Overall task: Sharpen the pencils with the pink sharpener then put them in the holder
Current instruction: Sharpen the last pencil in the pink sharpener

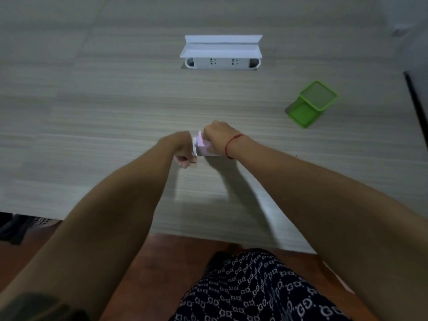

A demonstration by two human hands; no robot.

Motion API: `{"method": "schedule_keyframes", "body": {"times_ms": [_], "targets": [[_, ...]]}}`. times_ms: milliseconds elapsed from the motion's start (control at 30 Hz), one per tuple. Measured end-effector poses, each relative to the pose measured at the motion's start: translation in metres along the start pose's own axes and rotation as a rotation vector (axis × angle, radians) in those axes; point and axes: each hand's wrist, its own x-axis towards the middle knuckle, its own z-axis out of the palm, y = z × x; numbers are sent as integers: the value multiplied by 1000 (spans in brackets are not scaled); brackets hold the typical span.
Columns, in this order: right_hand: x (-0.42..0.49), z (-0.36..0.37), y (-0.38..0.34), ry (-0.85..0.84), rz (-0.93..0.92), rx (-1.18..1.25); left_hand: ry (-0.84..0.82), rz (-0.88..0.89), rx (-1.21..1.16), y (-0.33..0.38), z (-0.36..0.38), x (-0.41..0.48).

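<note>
Just left of the frame's centre, the left hand [185,156] is curled tight against the left face of the pink sharpener [203,145]. Blur hides what it pinches, so I cannot tell. The sharpener stands mid-frame on the table [92,112], with the right hand [215,134] clamped over its top. If that hold slackens while the left hand works, the sharpener would likely skid or tip on the smooth top. The green holder [311,105] sits well apart at the right, a long reach for carrying. The count is one sharpener, one holder, one socket box [220,52] at upper centre, and no pencil in plain view.
</note>
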Motion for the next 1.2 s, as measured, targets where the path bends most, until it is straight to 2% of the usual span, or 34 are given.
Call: {"method": "schedule_keyframes", "body": {"times_ms": [67, 100, 267, 300, 400, 533, 633, 700, 767, 900, 933, 967, 1033, 1100, 1200], "targets": [[-1, 0, 2, -15, 20, 33, 336, 29, 65, 1, -2, 11], [-1, -1, 4, -31, 21, 46, 447, 55, 90, 3, -4, 12], [-4, -4, 3, -5, -16, 52, 705, 173, 173, 19, -31, -3], [-3, -2, 3, 11, 4, 57, 700, 194, 209, 21, -41, -9], [3, 0, 3, 49, 60, 68, 460, 202, 231, 22, -61, -32], [8, 0, 3, 53, 65, 30, 7, 77, -31, 12, -50, -45], [10, 3, -1, 65, 71, -9, -168, 33, -100, 9, -18, -32], [10, 4, -1, 61, 45, -13, -190, 22, -117, 7, -1, -17], [6, 0, 0, 31, 24, -9, -52, -3, -144, 3, 6, -1], [8, -5, 4, -46, 40, 23, 673, 119, 52, 4, -6, 6], [10, -5, 4, -45, 63, 34, 771, 175, 65, 10, -15, -1], [12, -4, 3, -33, 80, 43, 794, 226, 88, 14, -26, -8], [15, -3, 2, -2, 89, 45, 649, 272, 166, 18, -46, -25], [16, -4, 2, 13, 81, 32, 389, 183, 169, 18, -58, -40], [15, -2, 2, 6, 77, -7, 11, 79, -51, 13, -48, -49]]}}
